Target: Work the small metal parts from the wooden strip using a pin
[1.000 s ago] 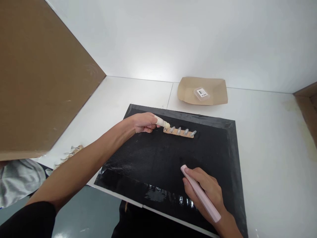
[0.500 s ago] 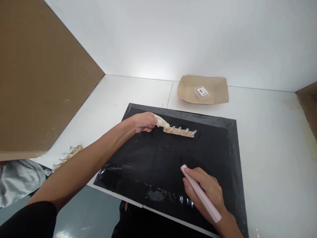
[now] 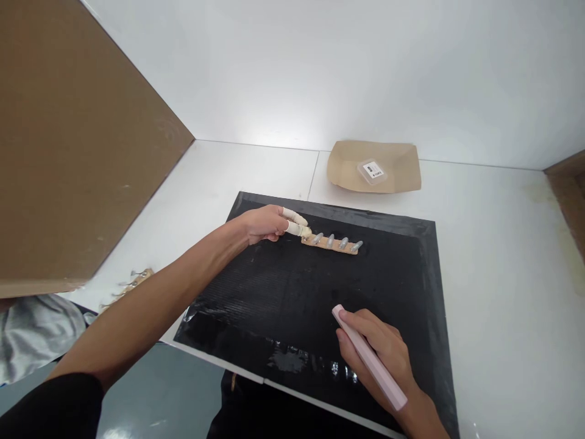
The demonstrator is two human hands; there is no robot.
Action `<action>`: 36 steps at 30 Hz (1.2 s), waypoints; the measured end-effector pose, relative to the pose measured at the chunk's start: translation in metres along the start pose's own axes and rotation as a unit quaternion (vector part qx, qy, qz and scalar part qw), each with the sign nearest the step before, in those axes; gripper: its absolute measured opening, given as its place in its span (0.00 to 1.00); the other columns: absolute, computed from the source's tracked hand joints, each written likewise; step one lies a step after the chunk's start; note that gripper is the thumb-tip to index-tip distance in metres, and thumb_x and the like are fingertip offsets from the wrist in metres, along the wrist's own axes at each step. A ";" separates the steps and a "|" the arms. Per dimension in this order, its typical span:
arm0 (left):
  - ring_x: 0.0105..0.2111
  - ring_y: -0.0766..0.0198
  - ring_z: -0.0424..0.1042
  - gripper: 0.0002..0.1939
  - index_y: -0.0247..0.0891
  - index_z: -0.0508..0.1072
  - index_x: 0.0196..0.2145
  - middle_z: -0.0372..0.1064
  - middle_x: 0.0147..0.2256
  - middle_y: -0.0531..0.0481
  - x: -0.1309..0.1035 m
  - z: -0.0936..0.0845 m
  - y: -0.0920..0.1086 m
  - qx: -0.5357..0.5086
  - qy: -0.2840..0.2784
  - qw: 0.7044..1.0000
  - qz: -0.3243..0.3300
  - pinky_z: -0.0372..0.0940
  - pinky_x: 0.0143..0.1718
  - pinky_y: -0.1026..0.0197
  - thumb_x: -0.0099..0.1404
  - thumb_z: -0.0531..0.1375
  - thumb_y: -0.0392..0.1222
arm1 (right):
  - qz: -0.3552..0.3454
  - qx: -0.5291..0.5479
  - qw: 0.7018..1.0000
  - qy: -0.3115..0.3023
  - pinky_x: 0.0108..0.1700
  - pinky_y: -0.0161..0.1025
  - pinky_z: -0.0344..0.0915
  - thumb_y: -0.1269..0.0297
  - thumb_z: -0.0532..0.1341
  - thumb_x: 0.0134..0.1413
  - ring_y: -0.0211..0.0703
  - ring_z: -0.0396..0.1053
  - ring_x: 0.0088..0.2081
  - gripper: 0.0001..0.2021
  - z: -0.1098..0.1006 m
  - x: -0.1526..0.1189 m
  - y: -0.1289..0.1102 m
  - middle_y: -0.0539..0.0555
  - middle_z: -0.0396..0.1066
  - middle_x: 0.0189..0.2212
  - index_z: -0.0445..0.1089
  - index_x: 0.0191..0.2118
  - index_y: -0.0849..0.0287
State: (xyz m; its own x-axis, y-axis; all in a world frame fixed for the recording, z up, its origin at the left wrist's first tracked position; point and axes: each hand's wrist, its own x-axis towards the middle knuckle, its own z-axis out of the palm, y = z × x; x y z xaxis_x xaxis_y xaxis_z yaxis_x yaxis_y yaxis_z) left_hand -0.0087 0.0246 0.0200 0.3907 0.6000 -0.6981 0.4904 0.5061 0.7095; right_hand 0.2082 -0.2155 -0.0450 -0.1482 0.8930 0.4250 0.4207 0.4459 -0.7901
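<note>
On the black mat (image 3: 283, 286) lies a short wooden strip (image 3: 336, 246) carrying a row of silver hooks (image 3: 331, 241). My left hand (image 3: 269, 223) reaches to the strip's left end, with cream finger cots over two of its fingers. Those fingers are stretched out and a little apart, and the lower tip touches or nearly touches the strip's end. My right hand (image 3: 384, 347) is closed around a pale pink pen-shaped tool (image 3: 370, 360), held above the mat's near right part. Its upper end points away from me, toward the strip.
Behind the mat stands a brown paper tray (image 3: 402, 167) with a small labelled clear plastic box (image 3: 372, 172) inside. A second hook strip (image 3: 132, 285) lies left, partly behind my forearm. A brown panel (image 3: 91, 140) borders the left side; someone's grey clothing (image 3: 39, 332) shows below it.
The two covered fingers of my left hand have spread; the upper one has lifted away from the strip's end. My right hand and the pink tool have hardly moved.
</note>
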 end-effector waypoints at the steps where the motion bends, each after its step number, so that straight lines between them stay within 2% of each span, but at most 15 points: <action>1: 0.23 0.72 0.48 0.15 0.33 0.83 0.36 0.65 0.27 0.51 0.000 -0.001 0.000 -0.001 0.001 1.000 0.000 0.43 0.21 0.66 0.48 0.74 0.33 | 0.000 -0.001 1.000 0.000 0.29 0.33 0.66 0.80 0.62 0.62 0.34 0.68 0.27 0.20 0.000 0.000 0.000 0.50 0.70 0.31 0.69 0.57 0.60; 7: 0.23 0.71 0.50 0.13 0.34 0.82 0.34 0.63 0.25 0.53 -0.003 -0.004 -0.004 -0.006 0.019 1.000 -0.006 0.44 0.22 0.66 0.48 0.73 0.32 | -0.001 -0.006 1.000 -0.003 0.29 0.33 0.66 0.80 0.62 0.63 0.33 0.67 0.27 0.19 0.000 0.000 0.000 0.50 0.71 0.31 0.69 0.58 0.60; 10: 0.24 0.71 0.52 0.13 0.34 0.82 0.34 0.65 0.26 0.52 -0.005 -0.004 -0.005 0.004 0.024 1.000 -0.010 0.45 0.23 0.65 0.47 0.73 0.33 | 0.001 -0.009 1.000 -0.004 0.29 0.33 0.66 0.79 0.62 0.63 0.33 0.67 0.27 0.19 0.000 0.000 0.000 0.49 0.70 0.31 0.69 0.57 0.59; 14: 0.26 0.70 0.55 0.16 0.36 0.82 0.37 0.73 0.34 0.49 -0.006 -0.005 -0.006 0.043 0.031 0.999 0.008 0.49 0.24 0.65 0.47 0.74 0.36 | 0.004 -0.015 1.000 -0.008 0.28 0.33 0.65 0.78 0.62 0.64 0.33 0.66 0.26 0.19 0.001 0.000 0.000 0.48 0.69 0.30 0.69 0.57 0.58; 19: 0.33 0.65 0.64 0.17 0.39 0.84 0.40 0.79 0.43 0.47 -0.006 -0.007 -0.004 0.127 0.026 0.990 0.060 0.54 0.28 0.64 0.50 0.73 0.43 | 0.003 -0.009 1.000 -0.006 0.28 0.33 0.65 0.79 0.62 0.63 0.33 0.67 0.26 0.19 0.000 -0.001 0.000 0.49 0.70 0.31 0.68 0.58 0.57; 22: 0.37 0.62 0.68 0.15 0.41 0.85 0.39 0.80 0.45 0.47 -0.008 -0.006 0.000 0.154 0.030 0.986 0.063 0.59 0.34 0.62 0.52 0.73 0.44 | 0.004 -0.003 1.000 -0.011 0.28 0.33 0.64 0.79 0.62 0.63 0.33 0.66 0.26 0.20 0.000 -0.002 0.000 0.49 0.70 0.31 0.68 0.58 0.58; 25: 0.45 0.57 0.73 0.13 0.42 0.85 0.38 0.81 0.46 0.48 -0.010 -0.004 0.002 0.152 0.017 0.986 0.068 0.65 0.46 0.58 0.53 0.73 0.44 | 0.004 -0.003 1.000 -0.015 0.29 0.33 0.65 0.79 0.62 0.63 0.33 0.66 0.27 0.20 0.000 -0.002 0.001 0.49 0.70 0.32 0.68 0.58 0.58; 28: 0.53 0.54 0.73 0.12 0.43 0.85 0.39 0.81 0.46 0.49 -0.010 -0.004 0.002 0.150 0.005 0.985 0.085 0.64 0.56 0.55 0.55 0.72 0.44 | 0.003 -0.004 1.000 -0.015 0.29 0.33 0.65 0.79 0.62 0.63 0.33 0.66 0.27 0.20 0.000 -0.001 0.001 0.49 0.70 0.31 0.68 0.58 0.58; 36: 0.55 0.54 0.73 0.15 0.42 0.84 0.44 0.80 0.49 0.48 -0.017 -0.004 0.003 0.167 -0.019 0.982 0.086 0.62 0.60 0.53 0.59 0.70 0.44 | -0.002 -0.008 1.000 -0.010 0.28 0.32 0.65 0.79 0.62 0.63 0.33 0.67 0.26 0.20 0.001 0.000 0.001 0.49 0.70 0.31 0.68 0.58 0.58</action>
State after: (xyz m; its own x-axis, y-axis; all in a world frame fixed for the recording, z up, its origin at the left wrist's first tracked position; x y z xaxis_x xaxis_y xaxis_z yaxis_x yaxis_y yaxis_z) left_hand -0.0167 0.0185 0.0348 0.5170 0.6317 -0.5777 0.6394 0.1637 0.7513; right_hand 0.2077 -0.2146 -0.0464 -0.1679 0.8927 0.4182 0.4342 0.4478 -0.7816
